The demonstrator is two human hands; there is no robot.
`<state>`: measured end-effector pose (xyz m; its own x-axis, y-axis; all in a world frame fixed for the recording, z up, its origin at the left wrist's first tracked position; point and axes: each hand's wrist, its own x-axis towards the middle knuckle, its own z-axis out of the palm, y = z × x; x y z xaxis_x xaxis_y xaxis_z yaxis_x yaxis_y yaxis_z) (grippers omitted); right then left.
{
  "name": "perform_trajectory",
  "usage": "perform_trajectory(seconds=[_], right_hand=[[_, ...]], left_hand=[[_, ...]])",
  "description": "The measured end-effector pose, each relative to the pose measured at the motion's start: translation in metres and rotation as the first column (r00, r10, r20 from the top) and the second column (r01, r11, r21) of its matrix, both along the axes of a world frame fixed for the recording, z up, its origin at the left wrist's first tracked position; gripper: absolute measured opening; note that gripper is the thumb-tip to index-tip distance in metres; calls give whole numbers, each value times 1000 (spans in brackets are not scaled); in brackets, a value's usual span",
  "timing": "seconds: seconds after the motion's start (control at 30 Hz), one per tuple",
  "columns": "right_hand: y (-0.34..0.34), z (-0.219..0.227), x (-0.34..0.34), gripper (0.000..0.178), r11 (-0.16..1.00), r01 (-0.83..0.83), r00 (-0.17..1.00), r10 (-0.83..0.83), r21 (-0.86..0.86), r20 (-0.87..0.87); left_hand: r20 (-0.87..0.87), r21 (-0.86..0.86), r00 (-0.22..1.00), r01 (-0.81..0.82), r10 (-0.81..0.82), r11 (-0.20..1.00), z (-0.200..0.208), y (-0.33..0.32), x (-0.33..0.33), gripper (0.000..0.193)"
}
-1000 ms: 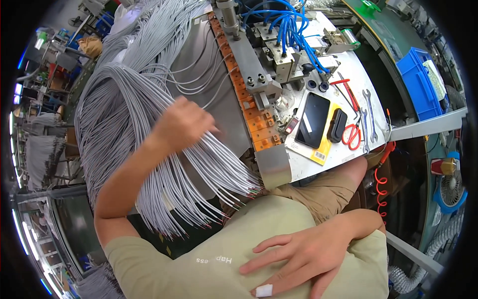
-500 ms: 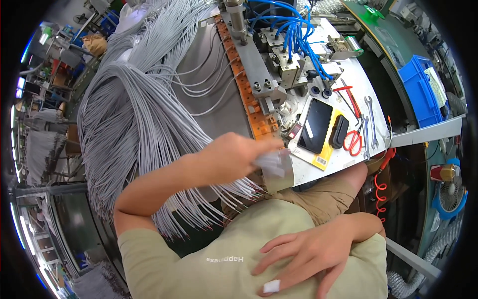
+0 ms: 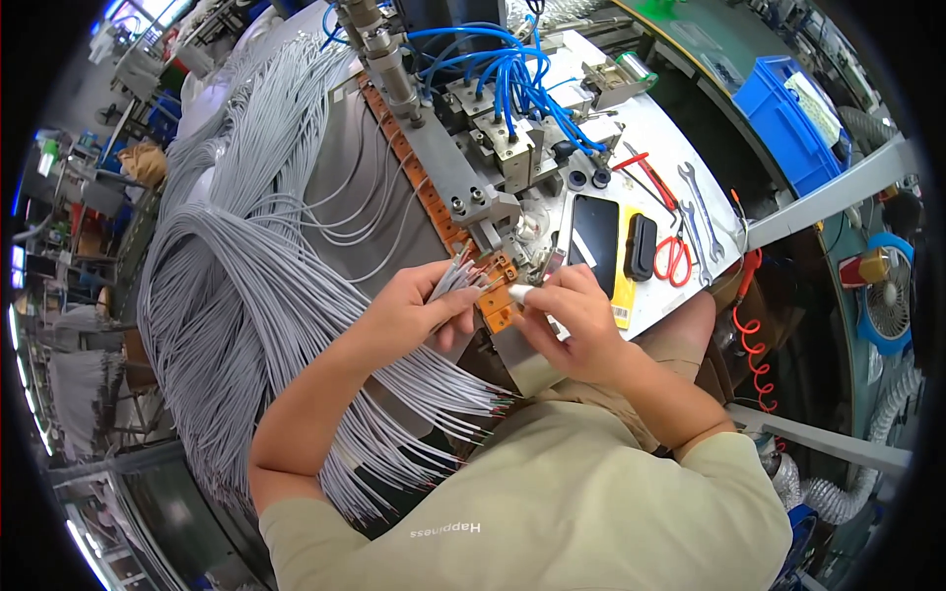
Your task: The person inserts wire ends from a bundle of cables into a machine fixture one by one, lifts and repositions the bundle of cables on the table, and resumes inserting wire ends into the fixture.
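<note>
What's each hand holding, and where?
Left hand grips a few grey wires near their ends. Right hand pinches something small and white at its fingertips.

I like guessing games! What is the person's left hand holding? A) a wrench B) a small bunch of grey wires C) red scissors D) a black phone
B: the left hand grips a small bunch of grey wires in its fingers, while the red scissors, black phone and wrench lie untouched on the white bench.

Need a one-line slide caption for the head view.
Left hand holds grey wires at an orange fixture while right hand works beside it.
</note>
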<state>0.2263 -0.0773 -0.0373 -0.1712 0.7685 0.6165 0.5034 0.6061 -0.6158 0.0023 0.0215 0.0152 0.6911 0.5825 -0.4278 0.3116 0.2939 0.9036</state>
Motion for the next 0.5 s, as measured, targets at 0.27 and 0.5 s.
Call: perform_trajectory(seconds=[0.27,0.5], right_hand=[[8,2,-12,19,986,145,986,-138,-79,93],[9,6,-25,14,975,116,988,-133,-187,-82]], left_hand=[[44,357,999,11,-29,934,-8,-5,1,14],[-35,426,998,-35,55,904,-7,-9,5,16]])
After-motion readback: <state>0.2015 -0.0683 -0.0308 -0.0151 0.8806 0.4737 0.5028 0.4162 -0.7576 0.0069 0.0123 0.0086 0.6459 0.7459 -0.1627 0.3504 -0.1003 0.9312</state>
